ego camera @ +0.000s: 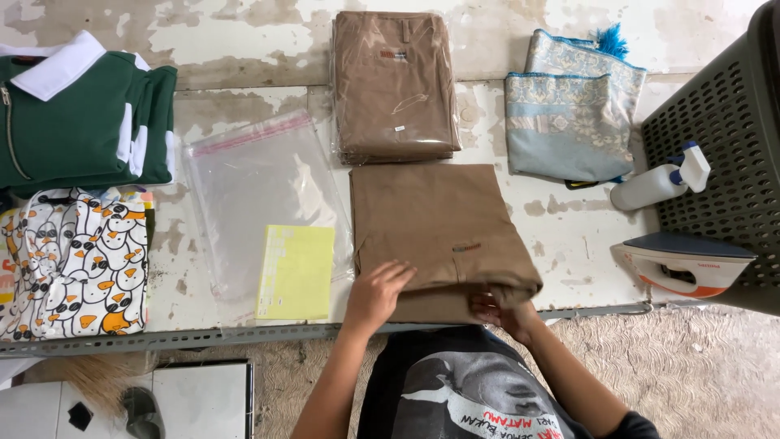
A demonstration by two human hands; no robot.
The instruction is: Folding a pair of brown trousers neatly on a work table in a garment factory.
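folded trousers (443,228) right of bag (256,195), iron (682,264) far right

Clear bag: you have an empty transparent plastic bag (258,199) lying flat on the table, just left of the folded brown garment; it is rectangular, with a pinkish-red strip along its far edge.
Yellow sheet: a pale yellow rectangular sheet (296,271) lies over the near right corner of that bag, with a faint grid of small labels in its upper left part.
Packed garment: a folded brown garment sealed in a glossy clear bag (396,85) sits at the far edge, just beyond the loose one; you can see a small red-and-white tag near its top and a tiny white sticker lower down.
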